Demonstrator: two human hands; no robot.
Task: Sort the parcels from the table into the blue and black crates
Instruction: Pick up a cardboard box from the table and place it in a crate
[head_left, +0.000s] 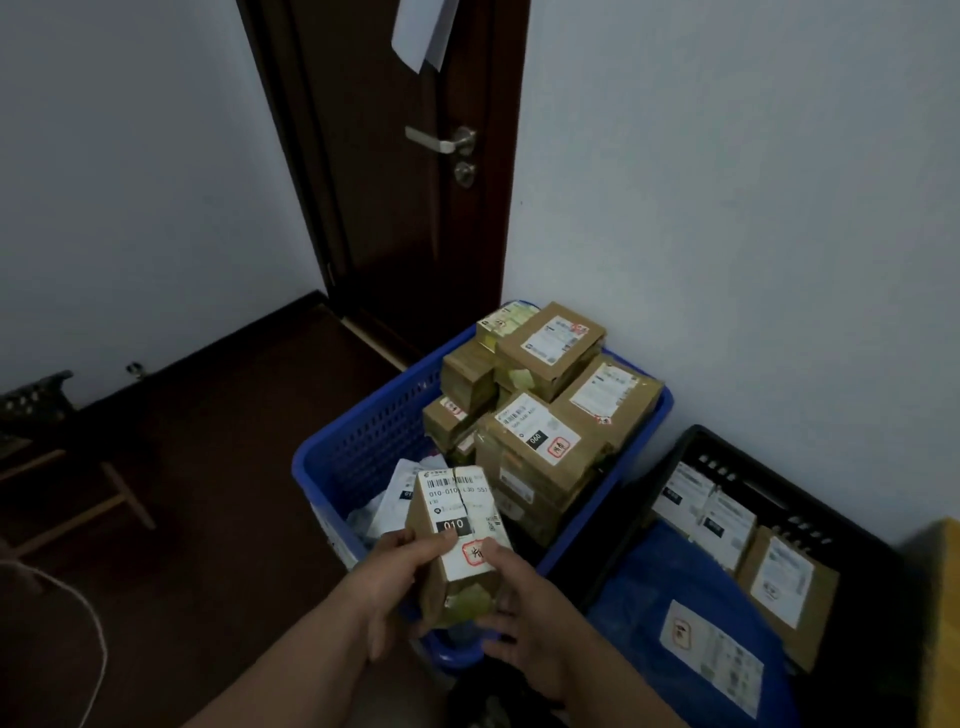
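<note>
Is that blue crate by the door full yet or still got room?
Partly full. Brown boxes are piled above the rim at the far end of the blue crate, while the near end holds only a few flat white parcels.

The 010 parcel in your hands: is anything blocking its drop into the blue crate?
Nothing visible. The parcel, held by left hand and right hand, hangs over the blue crate's near-left gap; stacked boxes fill the rest.

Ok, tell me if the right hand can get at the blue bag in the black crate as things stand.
Probably not at once: the right hand, with the left hand, grips the 010 box. Once freed, the way looks open, since the blue bag lies uncovered atop the black crate.
</note>
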